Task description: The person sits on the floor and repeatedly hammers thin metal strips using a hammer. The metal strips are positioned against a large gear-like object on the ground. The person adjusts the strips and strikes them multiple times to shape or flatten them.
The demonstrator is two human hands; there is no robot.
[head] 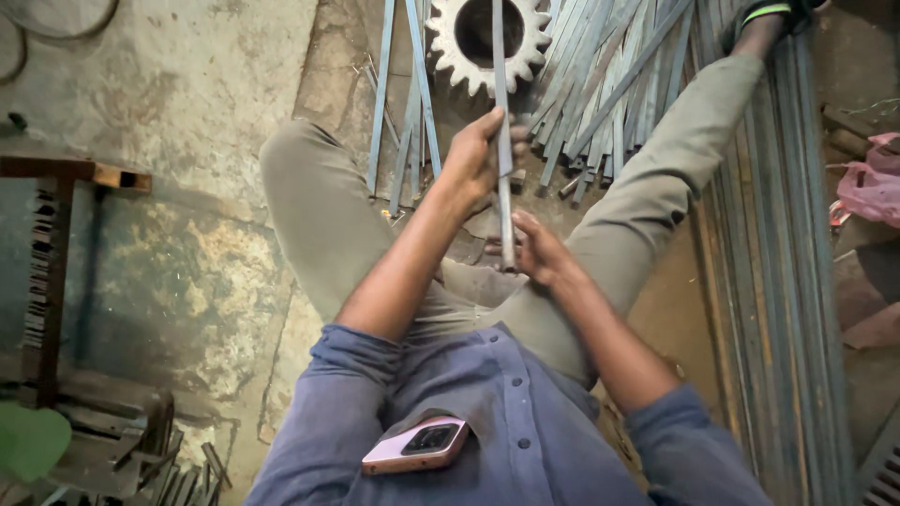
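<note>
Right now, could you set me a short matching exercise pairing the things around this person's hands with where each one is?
Things:
1. metal strip
2. toothed gear wheel
3. phone
4. pink bag

Places:
A. in the shirt pocket
B. at the right edge of the floor
C. gripped by left hand and right hand
D. on the floor ahead, between the legs

Pairs: 1-C, 2-D, 3-A, 4-B

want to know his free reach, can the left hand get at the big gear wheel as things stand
Probably not: the left hand grips the metal strip, and the gear wheel lies beyond it on the floor.
</note>
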